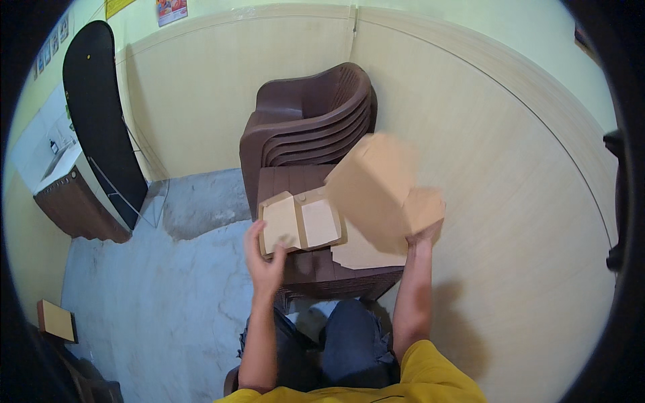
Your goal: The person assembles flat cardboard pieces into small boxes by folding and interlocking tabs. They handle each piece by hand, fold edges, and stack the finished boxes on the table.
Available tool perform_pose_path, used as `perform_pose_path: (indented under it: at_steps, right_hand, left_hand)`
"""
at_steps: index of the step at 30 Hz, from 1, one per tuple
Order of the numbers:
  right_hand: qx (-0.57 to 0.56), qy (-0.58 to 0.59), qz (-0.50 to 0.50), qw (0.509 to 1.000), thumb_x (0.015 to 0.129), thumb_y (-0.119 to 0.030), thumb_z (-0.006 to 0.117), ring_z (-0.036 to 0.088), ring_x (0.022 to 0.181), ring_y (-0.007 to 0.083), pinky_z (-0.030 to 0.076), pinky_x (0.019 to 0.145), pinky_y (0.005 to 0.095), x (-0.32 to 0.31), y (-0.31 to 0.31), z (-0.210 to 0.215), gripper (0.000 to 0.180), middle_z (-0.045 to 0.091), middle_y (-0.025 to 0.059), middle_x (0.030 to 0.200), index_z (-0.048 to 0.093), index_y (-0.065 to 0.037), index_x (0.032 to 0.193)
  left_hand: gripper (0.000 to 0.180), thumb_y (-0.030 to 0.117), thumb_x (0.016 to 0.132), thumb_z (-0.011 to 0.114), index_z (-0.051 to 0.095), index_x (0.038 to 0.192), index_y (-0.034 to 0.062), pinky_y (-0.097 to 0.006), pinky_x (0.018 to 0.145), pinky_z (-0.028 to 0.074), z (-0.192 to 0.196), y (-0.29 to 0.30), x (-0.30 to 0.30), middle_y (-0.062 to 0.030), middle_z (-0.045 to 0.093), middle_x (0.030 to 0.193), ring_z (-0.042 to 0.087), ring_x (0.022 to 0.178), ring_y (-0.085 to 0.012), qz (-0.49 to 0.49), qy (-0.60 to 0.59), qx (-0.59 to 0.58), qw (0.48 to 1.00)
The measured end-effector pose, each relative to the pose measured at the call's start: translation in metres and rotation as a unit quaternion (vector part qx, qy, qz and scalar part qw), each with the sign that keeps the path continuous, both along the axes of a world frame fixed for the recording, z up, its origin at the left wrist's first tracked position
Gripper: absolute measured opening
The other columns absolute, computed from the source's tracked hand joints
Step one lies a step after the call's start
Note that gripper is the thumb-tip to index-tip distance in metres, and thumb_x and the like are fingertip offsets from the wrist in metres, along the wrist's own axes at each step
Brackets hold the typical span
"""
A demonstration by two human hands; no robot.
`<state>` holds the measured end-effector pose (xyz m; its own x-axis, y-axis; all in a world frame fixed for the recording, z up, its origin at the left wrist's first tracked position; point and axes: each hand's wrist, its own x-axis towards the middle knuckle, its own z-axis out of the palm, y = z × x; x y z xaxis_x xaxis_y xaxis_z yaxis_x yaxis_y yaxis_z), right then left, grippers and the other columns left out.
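Observation:
My left hand (265, 265) grips the near left corner of a small open cardboard box (281, 228), fingers along its left side and thumb at its front. The box lies opened out on the brown chair seat, with a pale panel (320, 223) in its right half. My right hand (426, 236) holds up a larger folded brown cardboard piece (373, 181), smeared by motion; most of its fingers are hidden behind it. Underneath, a flat cardboard sheet (369, 255) rests on the seat, partly covered by the raised piece.
The seat belongs to a stack of brown plastic armchairs (309, 127) against the panelled wall (470, 134). At left, a black board (101, 107) leans near a counter with a sink (57, 161). A small box-like block (57, 321) sits at lower left.

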<state>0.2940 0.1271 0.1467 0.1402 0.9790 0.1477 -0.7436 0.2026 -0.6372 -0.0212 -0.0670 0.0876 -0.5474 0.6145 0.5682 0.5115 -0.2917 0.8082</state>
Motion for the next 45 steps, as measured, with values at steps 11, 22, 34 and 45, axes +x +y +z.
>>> perform_pose_path:
  at_steps: [11,22,34,45]
  right_hand:
    - [0.245,-0.476,0.008,0.845,0.067,-0.034,0.095,0.064,0.115,0.0292,0.051,0.100,0.0416,-0.069,-0.001,-0.006,0.067,0.065,0.0128,0.119,0.067,-0.002,0.119]
    - [0.479,-0.685,0.098,0.539,0.062,-0.046,0.098,0.056,0.133,0.0434,0.050,0.112,0.0473,-0.088,0.010,-0.036,0.077,0.053,0.0272,0.143,0.072,-0.001,0.119]
    - [0.426,-0.711,0.191,0.526,0.076,-0.017,0.080,0.060,0.129,0.0435,0.041,0.123,0.0517,-0.097,0.019,-0.029,0.033,0.074,0.0234,0.118,0.081,-0.002,0.105]
    - [0.379,-0.745,0.173,0.520,0.082,-0.018,0.083,0.051,0.140,0.0454,0.042,0.121,0.0517,-0.098,0.026,-0.020,0.027,0.075,0.0199,0.122,0.083,-0.007,0.106]
  left_hand:
    - [0.054,0.019,0.089,0.082,0.068,0.137,-0.0019,-0.038,0.087,0.058,-0.079,0.023,-0.030,-0.0144,0.074,0.118,0.072,0.095,-0.0228,0.100,-0.080,-0.202,0.971]
    - [0.035,0.007,0.088,0.071,0.078,0.120,-0.0037,-0.039,0.090,0.060,-0.097,0.043,-0.041,-0.0186,0.079,0.114,0.077,0.095,-0.0295,0.119,-0.107,-0.141,0.977]
    - [0.045,-0.003,0.096,0.069,0.064,0.140,0.0023,-0.031,0.087,0.060,-0.086,0.053,-0.019,-0.0100,0.057,0.142,0.069,0.114,-0.0230,0.006,-0.190,-0.021,0.982]
    - [0.037,-0.012,0.086,0.064,0.063,0.120,0.0034,-0.026,0.076,0.055,-0.100,0.052,-0.028,-0.0062,0.057,0.132,0.066,0.102,-0.0142,0.004,-0.248,0.043,0.968]
